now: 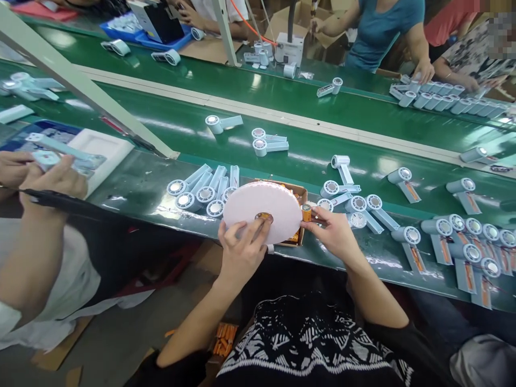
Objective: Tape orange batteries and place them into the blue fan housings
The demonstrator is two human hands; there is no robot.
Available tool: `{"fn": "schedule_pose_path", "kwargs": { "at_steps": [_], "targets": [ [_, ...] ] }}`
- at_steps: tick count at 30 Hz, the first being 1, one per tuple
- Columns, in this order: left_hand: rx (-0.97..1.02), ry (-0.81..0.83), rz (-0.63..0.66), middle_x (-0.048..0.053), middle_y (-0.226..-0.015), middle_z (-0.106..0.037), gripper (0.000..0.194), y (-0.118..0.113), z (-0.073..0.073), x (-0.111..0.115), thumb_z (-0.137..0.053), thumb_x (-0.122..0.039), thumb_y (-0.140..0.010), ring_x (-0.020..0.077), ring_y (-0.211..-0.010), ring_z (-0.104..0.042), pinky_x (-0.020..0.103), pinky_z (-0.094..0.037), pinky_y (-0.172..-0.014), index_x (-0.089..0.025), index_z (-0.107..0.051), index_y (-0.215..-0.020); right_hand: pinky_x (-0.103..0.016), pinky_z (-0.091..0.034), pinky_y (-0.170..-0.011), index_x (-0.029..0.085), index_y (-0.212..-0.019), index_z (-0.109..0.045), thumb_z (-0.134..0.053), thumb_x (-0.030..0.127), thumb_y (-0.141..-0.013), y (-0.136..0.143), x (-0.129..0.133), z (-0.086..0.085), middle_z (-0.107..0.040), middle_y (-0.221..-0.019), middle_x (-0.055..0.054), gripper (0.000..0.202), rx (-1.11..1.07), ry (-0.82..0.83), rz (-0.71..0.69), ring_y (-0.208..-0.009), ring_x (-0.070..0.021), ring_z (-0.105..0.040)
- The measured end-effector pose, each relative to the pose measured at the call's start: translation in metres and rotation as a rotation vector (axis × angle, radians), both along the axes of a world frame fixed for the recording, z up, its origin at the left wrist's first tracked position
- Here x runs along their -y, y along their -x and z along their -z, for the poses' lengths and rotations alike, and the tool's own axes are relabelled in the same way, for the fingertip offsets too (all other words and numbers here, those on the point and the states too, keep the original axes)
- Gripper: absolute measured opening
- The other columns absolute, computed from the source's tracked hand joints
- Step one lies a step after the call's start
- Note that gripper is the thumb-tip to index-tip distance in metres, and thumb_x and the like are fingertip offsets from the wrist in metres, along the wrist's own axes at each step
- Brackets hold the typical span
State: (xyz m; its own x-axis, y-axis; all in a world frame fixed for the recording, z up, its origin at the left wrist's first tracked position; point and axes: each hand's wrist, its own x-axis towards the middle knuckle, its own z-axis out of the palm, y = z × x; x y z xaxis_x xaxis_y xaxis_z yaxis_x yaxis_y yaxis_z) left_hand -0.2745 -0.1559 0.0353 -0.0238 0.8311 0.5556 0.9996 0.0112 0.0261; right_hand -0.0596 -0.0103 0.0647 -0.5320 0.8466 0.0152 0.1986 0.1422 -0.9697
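1. Nearest, in front of your patterned top [318,344], orange pieces [226,338] lie lower than the tabletop [149,188];
2. your left hand [242,244] is half-curled, gripping a flat white disc [245,201] above the tabletop's near edge; its fingertips are at the centre hole, its thumb by the lower left rim;
3. your right hand [336,236] has thumb and fingers nearly closed, pinching one orange cylinder [307,213], roughly upright, beside the disc's right rim; whether they touch, you cannot tell;
4. the work probably goes best with the disc steadied at its hub and the cylinder pinched lightly by its sides, square to the rim;
5. behind the disc, partly hidden, sits a carton [305,193] of orange cylinders; pale-blue fan units [185,200] cluster on both sides, so elbow room looks tight;
6. farther off, a green conveyor [181,113] carries more units; across it, a co-worker's hand [425,70] reaches over a packed row.
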Motion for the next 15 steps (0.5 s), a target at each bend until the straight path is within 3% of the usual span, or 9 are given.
{"fn": "schedule_pose_path", "kwargs": {
  "at_steps": [3, 6, 9, 12, 15],
  "targets": [
    [-0.030, -0.035, -0.036, 0.006, -0.119, -0.076, 0.055, -0.005, -0.004, -0.006, -0.072, -0.019, -0.088, 0.0315, -0.109, -0.044, 0.055, -0.020, -0.115, -0.027, -0.064, -0.142, -0.044, -0.065, -0.095, 0.023, -0.096, -0.077, -0.090, 0.037, -0.076, 0.007, -0.001, -0.001, -0.082, -0.101, -0.003, 0.028, -0.197, 0.175, 0.061, -0.096, -0.0266, -0.078],
    [-0.023, -0.084, -0.105, 0.013, -0.116, -0.072, 0.059, -0.020, 0.000, -0.012, -0.073, -0.036, -0.089, 0.0322, -0.105, -0.043, 0.054, -0.028, -0.106, -0.019, -0.062, -0.145, -0.043, -0.065, -0.097, 0.024, -0.104, -0.072, -0.094, 0.039, -0.071, 0.030, 0.022, 0.015, -0.081, -0.107, -0.004, 0.043, -0.567, 0.297, 0.373, -0.103, -0.0252, -0.077],
    [0.045, -0.081, -0.135, 0.018, -0.110, -0.066, 0.074, -0.045, 0.009, -0.013, -0.070, -0.058, -0.089, 0.0333, -0.102, -0.043, 0.051, -0.034, -0.097, -0.011, -0.058, -0.146, -0.041, -0.065, -0.097, 0.027, -0.108, -0.065, -0.094, 0.041, -0.072, 0.047, 0.038, 0.029, -0.079, -0.111, -0.004, 0.048, -0.744, 0.297, 0.599, -0.108, -0.0231, -0.076],
    [0.115, 0.013, -0.082, 0.016, -0.106, -0.065, 0.075, -0.069, 0.015, -0.007, -0.072, -0.057, -0.088, 0.0327, -0.100, -0.044, 0.050, -0.035, -0.093, -0.013, -0.058, -0.147, -0.043, -0.066, -0.096, 0.026, -0.107, -0.064, -0.095, 0.040, -0.071, 0.030, 0.005, 0.017, -0.077, -0.112, -0.005, 0.049, -0.715, 0.212, 0.585, -0.108, -0.0247, -0.076],
    [0.112, 0.164, 0.027, 0.015, -0.107, -0.069, 0.066, -0.066, 0.014, -0.004, -0.076, -0.047, -0.086, 0.0337, -0.100, -0.048, 0.051, -0.035, -0.093, -0.018, -0.062, -0.144, -0.042, -0.064, -0.101, 0.028, -0.116, -0.066, -0.081, 0.048, -0.086, -0.023, -0.063, -0.016, -0.071, -0.123, -0.005, 0.039, -0.768, -0.106, 0.662, -0.122, -0.0241, -0.069]
  ]
}}
